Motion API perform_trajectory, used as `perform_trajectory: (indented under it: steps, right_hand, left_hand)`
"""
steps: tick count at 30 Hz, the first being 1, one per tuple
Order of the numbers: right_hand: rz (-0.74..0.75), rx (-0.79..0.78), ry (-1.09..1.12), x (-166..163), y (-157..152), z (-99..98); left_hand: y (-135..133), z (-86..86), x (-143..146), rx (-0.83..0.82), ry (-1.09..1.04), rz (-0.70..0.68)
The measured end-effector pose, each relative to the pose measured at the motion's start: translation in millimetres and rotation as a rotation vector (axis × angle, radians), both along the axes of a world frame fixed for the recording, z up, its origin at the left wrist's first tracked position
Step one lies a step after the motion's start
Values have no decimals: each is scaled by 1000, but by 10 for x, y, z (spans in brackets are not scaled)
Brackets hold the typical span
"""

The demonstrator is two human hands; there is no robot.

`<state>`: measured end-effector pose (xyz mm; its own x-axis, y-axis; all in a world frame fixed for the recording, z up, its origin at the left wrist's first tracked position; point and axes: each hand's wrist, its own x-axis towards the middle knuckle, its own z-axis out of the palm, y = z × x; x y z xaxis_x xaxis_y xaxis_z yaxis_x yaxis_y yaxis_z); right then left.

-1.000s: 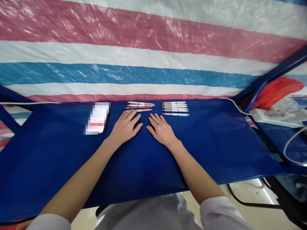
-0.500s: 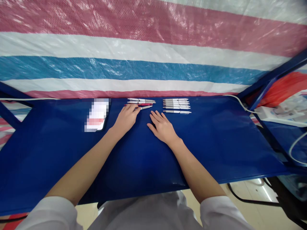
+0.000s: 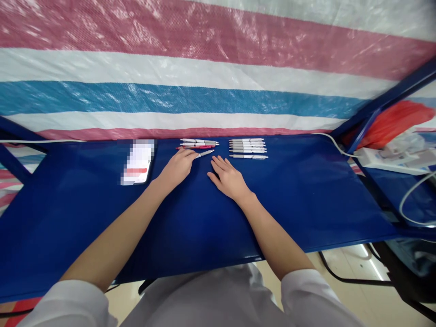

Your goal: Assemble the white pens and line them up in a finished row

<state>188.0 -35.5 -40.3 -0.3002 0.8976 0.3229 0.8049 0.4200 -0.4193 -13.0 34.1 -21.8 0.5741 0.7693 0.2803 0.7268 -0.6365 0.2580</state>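
Observation:
My left hand (image 3: pixel 179 167) is closed around the rear part of a white pen (image 3: pixel 205 154), whose grey tip end points right. Just behind it lies a red pen (image 3: pixel 200 147), partly hidden by the fingers. White pens (image 3: pixel 195 142) lie side by side beyond the red one. My right hand (image 3: pixel 230 178) rests palm down on the blue table, fingers stretched out and holding nothing. Past its fingertips, to the right, several white pens (image 3: pixel 247 145) form a neat row. One more white pen (image 3: pixel 248 157) lies slightly apart, nearer to me.
A phone (image 3: pixel 140 161), its screen blurred out, lies left on the blue table (image 3: pixel 306 195). A striped plastic sheet (image 3: pixel 204 100) hangs behind. At right are a white power strip (image 3: pixel 391 162), a cable (image 3: pixel 337 144) and a red plastic bag (image 3: pixel 395 125).
My left hand has drawn the white pen slightly toward me and away from the red pen. The right hand stays flat in place. The whole view has shifted a little.

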Motion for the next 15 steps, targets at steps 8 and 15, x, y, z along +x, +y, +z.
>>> perform_trajectory:
  steps: [8,15]
  right_hand:
    - [-101,-205,643,37,97,93]
    - [-57,-462,1351,-71,230,288]
  left_hand:
    - [-317,229,25,-670,-740,129]
    - [-437,193,116,-1248,-1164,110]
